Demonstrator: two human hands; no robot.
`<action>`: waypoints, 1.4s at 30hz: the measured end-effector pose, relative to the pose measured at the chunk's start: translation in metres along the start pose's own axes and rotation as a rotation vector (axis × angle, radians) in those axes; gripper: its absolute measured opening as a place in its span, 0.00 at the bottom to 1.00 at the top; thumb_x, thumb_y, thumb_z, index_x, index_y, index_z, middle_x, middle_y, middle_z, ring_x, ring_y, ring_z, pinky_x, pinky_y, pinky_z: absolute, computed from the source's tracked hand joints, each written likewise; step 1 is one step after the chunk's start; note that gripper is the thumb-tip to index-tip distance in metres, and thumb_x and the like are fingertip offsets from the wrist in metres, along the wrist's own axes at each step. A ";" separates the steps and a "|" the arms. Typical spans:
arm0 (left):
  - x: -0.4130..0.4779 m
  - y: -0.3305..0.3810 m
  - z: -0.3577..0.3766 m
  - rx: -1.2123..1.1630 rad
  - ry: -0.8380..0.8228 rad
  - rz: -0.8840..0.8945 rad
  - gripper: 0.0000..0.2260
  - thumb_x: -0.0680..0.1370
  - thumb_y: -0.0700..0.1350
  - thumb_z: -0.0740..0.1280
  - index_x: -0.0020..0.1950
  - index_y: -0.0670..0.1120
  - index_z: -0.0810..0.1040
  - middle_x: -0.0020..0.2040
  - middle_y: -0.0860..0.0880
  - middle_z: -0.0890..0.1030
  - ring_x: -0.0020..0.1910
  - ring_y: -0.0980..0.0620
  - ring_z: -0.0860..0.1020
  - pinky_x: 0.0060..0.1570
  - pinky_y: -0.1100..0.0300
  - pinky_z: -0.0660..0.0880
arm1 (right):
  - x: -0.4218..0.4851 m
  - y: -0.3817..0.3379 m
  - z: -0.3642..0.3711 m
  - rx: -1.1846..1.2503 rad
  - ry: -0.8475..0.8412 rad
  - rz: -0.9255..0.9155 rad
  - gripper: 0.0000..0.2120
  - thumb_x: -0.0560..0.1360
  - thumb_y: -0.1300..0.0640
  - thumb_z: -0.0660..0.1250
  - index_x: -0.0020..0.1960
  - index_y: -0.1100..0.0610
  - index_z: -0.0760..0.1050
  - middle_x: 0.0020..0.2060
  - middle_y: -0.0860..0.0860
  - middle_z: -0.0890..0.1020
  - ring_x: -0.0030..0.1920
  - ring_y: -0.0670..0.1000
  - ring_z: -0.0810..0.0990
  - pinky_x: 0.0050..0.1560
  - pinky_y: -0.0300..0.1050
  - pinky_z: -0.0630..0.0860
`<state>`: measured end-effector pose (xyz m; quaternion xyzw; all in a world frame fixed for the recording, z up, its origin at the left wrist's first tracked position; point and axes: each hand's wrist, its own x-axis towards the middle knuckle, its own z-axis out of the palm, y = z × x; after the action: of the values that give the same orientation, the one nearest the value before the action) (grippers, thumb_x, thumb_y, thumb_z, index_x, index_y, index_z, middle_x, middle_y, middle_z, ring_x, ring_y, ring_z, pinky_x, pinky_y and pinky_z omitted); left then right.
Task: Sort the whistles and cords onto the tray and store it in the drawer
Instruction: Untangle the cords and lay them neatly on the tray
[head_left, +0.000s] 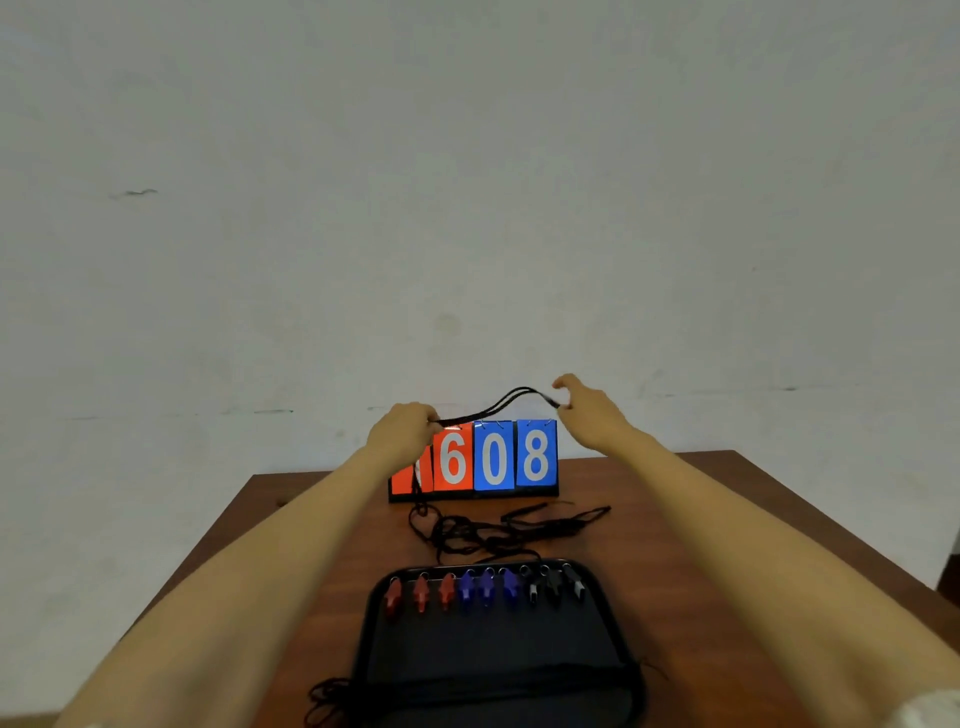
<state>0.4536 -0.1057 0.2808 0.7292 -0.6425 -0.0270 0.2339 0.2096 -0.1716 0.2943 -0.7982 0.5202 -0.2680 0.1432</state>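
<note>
L hand (405, 428) clenches cord (493, 406), R hand (587, 413) pinches far end; keep taut btwn grips; fold even, lay on tray (493, 654) below grips.

Surface (701, 519): reddish-brown wood, smooth, faint sheen. Tray (498, 654): black, matt. Whistles (485, 587): glossy plastic, red, blue, black, small metal rings. Cords (498, 530): black braided cloth, matt. Scoreboard (493, 457): glossy cards. Wall (467, 182): matt paint, scuffed.

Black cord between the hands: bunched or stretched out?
Stretched out. The thin black cord runs as parallel strands from the left hand to the right hand, both pinching it, above the red-and-blue flip scoreboard.
</note>
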 end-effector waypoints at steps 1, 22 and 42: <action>0.001 0.005 0.002 0.008 0.007 0.025 0.12 0.81 0.45 0.59 0.58 0.41 0.78 0.52 0.44 0.82 0.47 0.46 0.79 0.49 0.53 0.76 | -0.002 -0.004 0.004 0.030 -0.092 -0.047 0.21 0.80 0.62 0.54 0.72 0.51 0.61 0.39 0.58 0.78 0.31 0.52 0.70 0.31 0.44 0.70; 0.012 0.024 0.032 -0.236 -0.035 0.159 0.10 0.81 0.42 0.58 0.61 0.44 0.68 0.50 0.41 0.80 0.41 0.41 0.78 0.45 0.46 0.76 | 0.023 -0.035 0.047 0.056 0.020 -0.156 0.12 0.81 0.60 0.57 0.56 0.62 0.78 0.40 0.54 0.79 0.31 0.46 0.70 0.32 0.37 0.66; 0.014 0.011 0.033 -0.287 0.082 0.105 0.08 0.81 0.40 0.58 0.59 0.43 0.68 0.47 0.41 0.80 0.32 0.50 0.73 0.37 0.49 0.76 | 0.032 -0.032 0.040 0.275 -0.007 -0.101 0.10 0.79 0.61 0.60 0.51 0.62 0.79 0.39 0.53 0.81 0.31 0.47 0.75 0.29 0.29 0.72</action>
<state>0.4346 -0.1299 0.2594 0.6543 -0.6591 -0.0768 0.3628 0.2669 -0.1896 0.2864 -0.7971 0.4372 -0.3408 0.2392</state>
